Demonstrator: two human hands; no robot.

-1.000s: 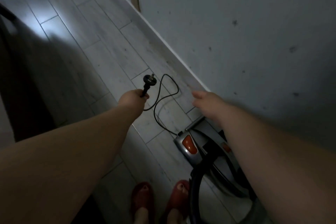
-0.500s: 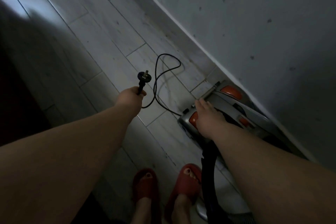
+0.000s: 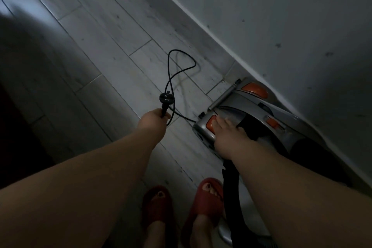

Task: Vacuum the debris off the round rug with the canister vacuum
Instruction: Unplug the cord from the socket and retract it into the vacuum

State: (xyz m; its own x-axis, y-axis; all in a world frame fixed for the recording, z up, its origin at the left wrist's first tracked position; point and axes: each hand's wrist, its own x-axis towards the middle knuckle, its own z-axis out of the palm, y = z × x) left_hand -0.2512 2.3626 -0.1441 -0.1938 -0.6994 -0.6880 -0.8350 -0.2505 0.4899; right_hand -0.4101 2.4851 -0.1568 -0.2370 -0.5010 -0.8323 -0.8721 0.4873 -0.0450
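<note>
Dim room, grey plank floor (image 3: 112, 32). Canister vacuum (image 3: 259, 106) sits on the floor hard against the skirting of the wall (image 3: 281, 16), silver body with orange buttons, just ahead of the person's red slippers (image 3: 158, 205). The round rug is not in view, so no debris work yet; judged stage is setup, getting power to the machine. Left hand (image 3: 154, 122) curls round the neck of the plug (image 3: 166, 98), prongs pointing away from the person, with the power cord (image 3: 182, 66) looping slack over the floor and running back into the canister's rear. Right hand (image 3: 228, 136) lies flat on the rear of the body, fingers straight and laid over the near orange button (image 3: 210, 124); whether it presses cannot be told. Black hose (image 3: 231, 193) trails back past the right foot. Handling judgement: cord is thin, limp and prone to kink, best held at the moulded plug rather than the wire. Canister looks rigid, hard plastic and fairly heavy; better lifted by its top handle or towed by the hose than pushed by its buttons.
</note>
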